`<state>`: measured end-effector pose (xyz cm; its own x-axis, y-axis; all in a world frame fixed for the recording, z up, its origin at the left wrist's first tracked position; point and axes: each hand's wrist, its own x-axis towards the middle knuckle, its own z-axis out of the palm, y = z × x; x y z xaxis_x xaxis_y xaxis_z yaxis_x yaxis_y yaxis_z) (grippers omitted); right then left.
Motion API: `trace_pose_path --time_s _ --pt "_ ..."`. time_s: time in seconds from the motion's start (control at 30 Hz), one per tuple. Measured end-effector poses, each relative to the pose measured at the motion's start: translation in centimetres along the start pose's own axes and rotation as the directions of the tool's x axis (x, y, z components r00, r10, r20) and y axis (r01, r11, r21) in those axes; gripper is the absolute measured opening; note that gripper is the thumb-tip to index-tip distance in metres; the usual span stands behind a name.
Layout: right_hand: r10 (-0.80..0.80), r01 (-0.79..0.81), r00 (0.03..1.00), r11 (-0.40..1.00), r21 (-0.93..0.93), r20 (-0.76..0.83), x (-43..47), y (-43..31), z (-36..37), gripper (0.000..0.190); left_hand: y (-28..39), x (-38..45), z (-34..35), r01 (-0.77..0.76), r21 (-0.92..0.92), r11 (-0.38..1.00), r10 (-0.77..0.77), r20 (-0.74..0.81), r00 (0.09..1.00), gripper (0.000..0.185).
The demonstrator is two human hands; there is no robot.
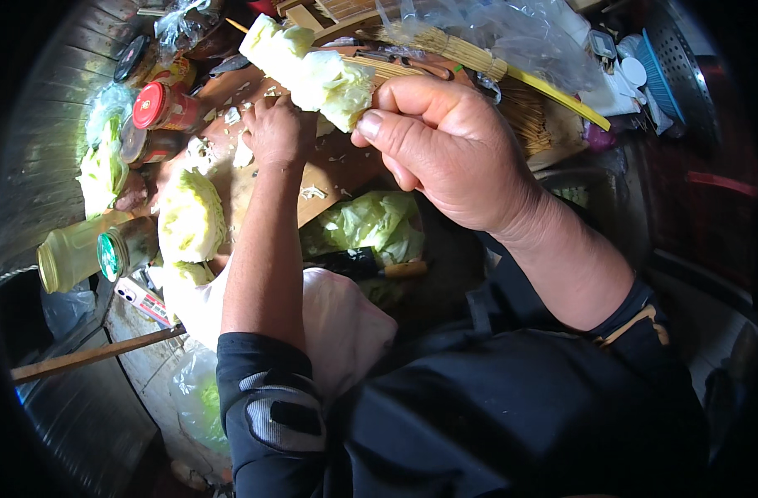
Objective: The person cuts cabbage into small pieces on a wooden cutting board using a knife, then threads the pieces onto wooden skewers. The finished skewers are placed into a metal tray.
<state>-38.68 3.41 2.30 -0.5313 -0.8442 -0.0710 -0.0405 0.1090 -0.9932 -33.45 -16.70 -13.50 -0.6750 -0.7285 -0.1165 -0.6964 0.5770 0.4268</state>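
My right hand (447, 143) is raised over the board, thumb and fingers pinched at the near end of a skewer (237, 25) threaded with pale cabbage pieces (319, 78). Only the skewer's pointed tip shows, at the upper left. Below and left of it, my left hand (279, 131) reaches down to the wooden board (347, 165); its fingertips are partly hidden, so whether it grips anything is unclear. Cabbage scraps (243, 152) lie around that hand. A cut cabbage (191, 218) rests left of my left forearm. Cabbage leaves in a plastic bag (375, 221) lie below the board.
Left of the board stand a red-lidded jar (161, 106), a green-lidded jar (120, 249) and other jars. A phone (143, 300) lies near them. Beyond the board are a straw brush with a yellow handle (553, 93), bundled skewers (528, 115) and clear plastic bags (509, 37).
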Motion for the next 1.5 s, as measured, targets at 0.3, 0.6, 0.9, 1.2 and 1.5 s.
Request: trace_pose_path --time_s 0.3,0.6,0.9,1.2,1.5 --pt "-0.029 0.032 0.999 0.995 -0.094 0.036 0.0 -0.1 0.5 0.021 -6.1 4.7 7.3 -0.157 -0.336 0.929 0.152 -0.042 0.987 0.069" --pt "-0.074 0.075 0.997 0.99 -0.119 0.009 -0.3 0.0 0.6 0.02 -3.9 3.6 5.6 -0.317 -0.175 0.932 0.307 -0.081 0.948 0.056" --pt "0.021 -0.014 0.997 0.996 -0.092 0.074 -0.4 -0.1 1.2 0.018 -3.4 2.0 -7.4 0.172 -0.949 -0.264 0.108 0.148 0.983 0.025" --pt "0.039 -0.016 0.985 0.991 -0.135 0.168 -0.7 -0.2 2.5 0.014 -4.1 -1.1 -10.6 0.062 -0.897 -0.437 -0.154 0.143 0.978 0.029" --pt "0.056 -0.031 0.979 0.991 -0.13 0.198 -0.6 0.1 3.1 0.014 -4.5 -3.1 -12.5 0.014 -0.904 -0.428 -0.199 0.11 0.974 0.03"
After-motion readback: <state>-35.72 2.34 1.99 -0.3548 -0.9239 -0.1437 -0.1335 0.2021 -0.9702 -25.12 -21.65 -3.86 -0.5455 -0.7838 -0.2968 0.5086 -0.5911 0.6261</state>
